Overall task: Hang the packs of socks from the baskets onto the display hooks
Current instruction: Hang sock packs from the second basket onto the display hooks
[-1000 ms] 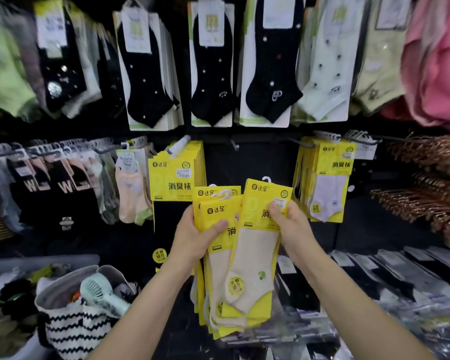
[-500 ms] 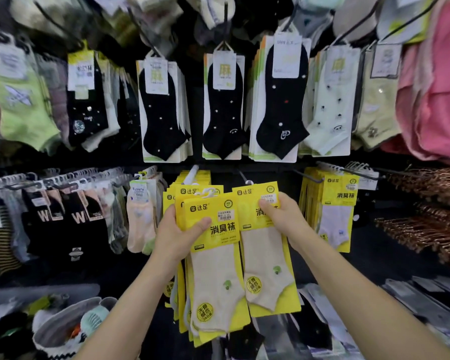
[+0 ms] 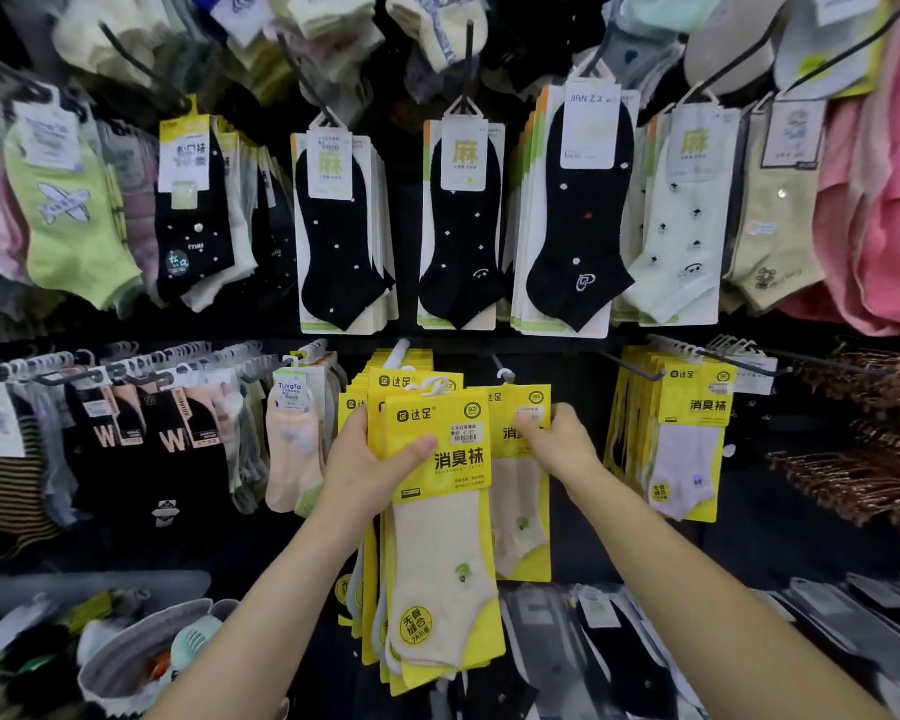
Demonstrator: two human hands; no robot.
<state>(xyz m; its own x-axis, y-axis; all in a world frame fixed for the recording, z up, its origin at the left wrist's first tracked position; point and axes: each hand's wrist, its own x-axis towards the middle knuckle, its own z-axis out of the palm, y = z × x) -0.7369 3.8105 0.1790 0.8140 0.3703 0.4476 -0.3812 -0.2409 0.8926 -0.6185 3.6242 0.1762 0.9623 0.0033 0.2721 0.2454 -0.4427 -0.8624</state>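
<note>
1. In front of the dark display wall, a stack of yellow-carded sock packs (image 3: pixel 437 537) is gripped by the left hand (image 3: pixel 370 465), thumb pressed flat across the front card and fingers wrapped behind.
2. A single yellow pack of beige socks (image 3: pixel 523 491) is pinched at its top right corner by the right hand (image 3: pixel 559 444), fingers closed on the card.
3. The single pack is held up at the bare display hook (image 3: pixel 500 367) (whether its white hanger loop is already on the hook cannot be told).
4. To the left, more yellow packs (image 3: pixel 354 407) are seen hanging behind the stack; to the right, a further hooked row of yellow packs (image 3: pixel 694 433).
5. At the lower left, a grey basket (image 3: pixel 120 667) is partly seen.
</note>
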